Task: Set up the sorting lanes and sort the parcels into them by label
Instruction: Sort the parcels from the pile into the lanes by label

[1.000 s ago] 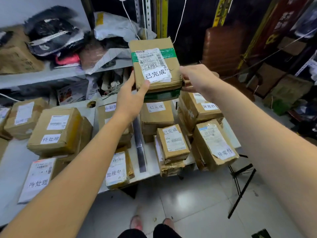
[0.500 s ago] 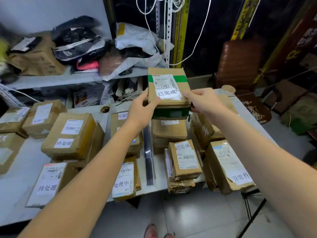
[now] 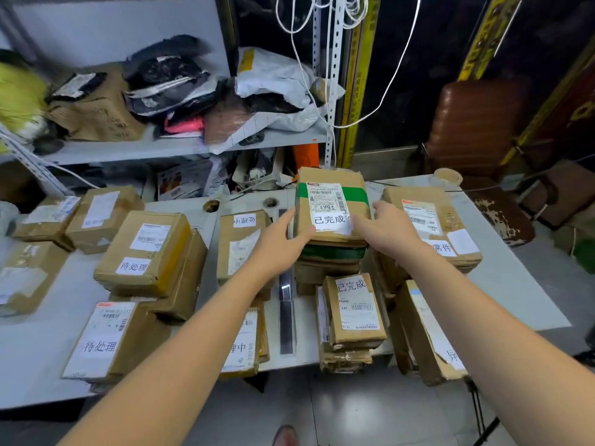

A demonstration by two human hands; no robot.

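Observation:
A brown parcel with a green tape band (image 3: 331, 201) and a white 已完成 label lies flat on top of a stack in the third lane of the grey table (image 3: 42, 342). My left hand (image 3: 280, 243) presses its left edge. My right hand (image 3: 386, 230) rests on its front right corner, covering part of the label. A dark divider strip (image 3: 286, 317) runs down the table left of that stack. Other labelled parcels lie in lanes: 待处理 (image 3: 141, 252) at left, 处理中 (image 3: 241, 249) left of the strip, another 已完成 parcel (image 3: 354, 310) in front, and an 异常件 parcel (image 3: 431, 226) at right.
A metal shelf (image 3: 180, 146) behind the table holds plastic mail bags and a box. White cables (image 3: 325, 59) hang above the stack. A brown padded chair (image 3: 476, 123) stands at the back right, with a tape roll (image 3: 447, 177) on the table corner. Black stand legs (image 3: 479, 413) rise from the floor at lower right.
Both hands have carried the green-taped parcel down from chest height onto the 已完成 stack. The view has tilted and moved closer to the table.

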